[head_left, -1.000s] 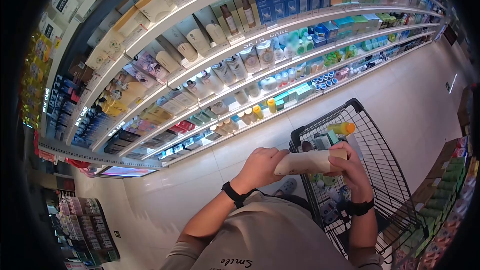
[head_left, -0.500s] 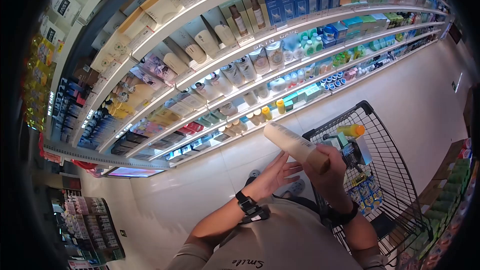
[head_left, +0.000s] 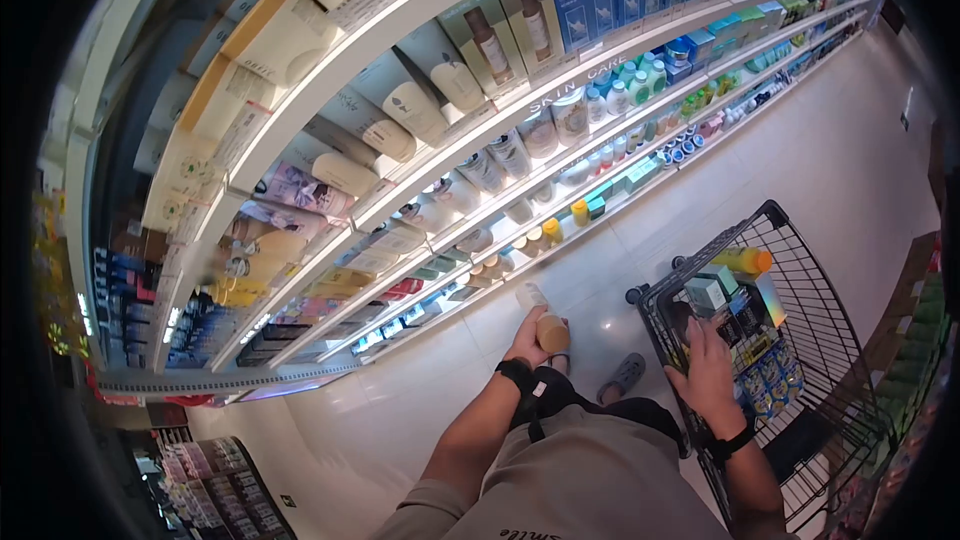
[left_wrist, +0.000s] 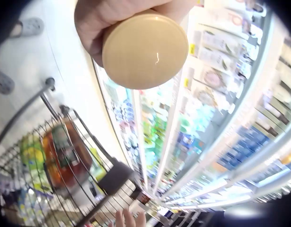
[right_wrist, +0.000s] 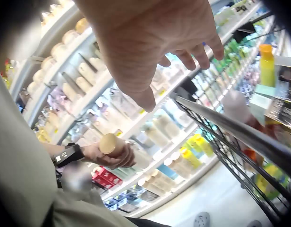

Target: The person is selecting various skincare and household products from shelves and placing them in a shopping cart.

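My left hand (head_left: 526,342) grips a pale bottle (head_left: 530,295) with a beige cap, held low in front of my legs. The round beige cap (left_wrist: 145,52) faces the camera in the left wrist view and hides most of the bottle behind it. In the right wrist view the left fingers (right_wrist: 121,160) curl round the bottle just below the cap. My right hand (head_left: 708,380) is over the near side of the black shopping cart (head_left: 655,325), fingers extended and nothing in them. Its palm and spread fingers show in the right wrist view.
In the cart lie a yellow bottle (head_left: 742,260) with an orange cap, several boxes (head_left: 708,292) and a blue-and-yellow pack (head_left: 770,385). Lit skin care shelves (head_left: 330,230) run along the left and front. Stacked green goods (head_left: 905,380) stand right of the cart.
The bottle was first in both hands, then in the right hand alone. Now the left hand has it, lower and further left. The right hand has let go and moved to the cart.
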Demonstrator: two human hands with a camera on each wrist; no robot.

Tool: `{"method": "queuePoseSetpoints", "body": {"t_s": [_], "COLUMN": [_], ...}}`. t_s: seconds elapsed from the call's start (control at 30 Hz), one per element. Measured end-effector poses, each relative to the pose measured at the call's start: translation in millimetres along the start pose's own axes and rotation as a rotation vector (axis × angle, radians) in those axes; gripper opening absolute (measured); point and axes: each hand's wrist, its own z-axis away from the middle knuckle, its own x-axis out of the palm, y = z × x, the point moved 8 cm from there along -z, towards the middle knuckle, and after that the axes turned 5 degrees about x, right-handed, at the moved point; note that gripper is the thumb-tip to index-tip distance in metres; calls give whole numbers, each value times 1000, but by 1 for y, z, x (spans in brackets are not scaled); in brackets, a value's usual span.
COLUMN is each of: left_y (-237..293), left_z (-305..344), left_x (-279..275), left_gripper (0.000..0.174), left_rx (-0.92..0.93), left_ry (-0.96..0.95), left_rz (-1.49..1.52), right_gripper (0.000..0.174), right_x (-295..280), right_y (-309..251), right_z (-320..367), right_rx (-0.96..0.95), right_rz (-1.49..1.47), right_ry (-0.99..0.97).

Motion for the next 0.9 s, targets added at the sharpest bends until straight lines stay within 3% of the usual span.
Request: {"method": "queuePoseSetpoints", "body": {"t_s": [0.07, 0.2, 0.23, 0.27, 0.33, 0.4, 0.47, 0.67, 0.9], "left_y": [27, 73, 83, 92, 108, 118, 128, 142, 152], "left_z": [-35, -106, -123, -141, -177, -218, -252, -338, -397], "left_x": [-24, -70, -78, -85, -96, -106, -114, -120, -128], "left_gripper": [51, 52, 54, 55, 57, 58, 54, 55, 54], "left_rx": [-44, -80, -75, -69, -79, -68, -45, -168, -180], "left_ry": [34, 211, 225, 237, 266, 276, 305, 294, 331], "left_rz": [-44, -67, -84, -100, -149, -134, -217, -167, -115], "right_gripper": [89, 87, 74, 74, 48, 29, 10, 6, 8], "right_x": [31, 79, 85, 92, 110, 106, 106, 120, 123], "right_y": [39, 101, 106, 112, 123, 127, 124, 150, 184], "right_z": [9, 40, 44, 41, 45, 35, 24, 19, 20], "right_rx": [191, 560, 596, 623, 762, 731, 724, 727, 812], "right_rz": [-17, 39, 80, 79, 97, 172, 287, 224, 208], "right_ry": [-61, -136, -39, -54, -232, -42, -8, 59, -6]}}
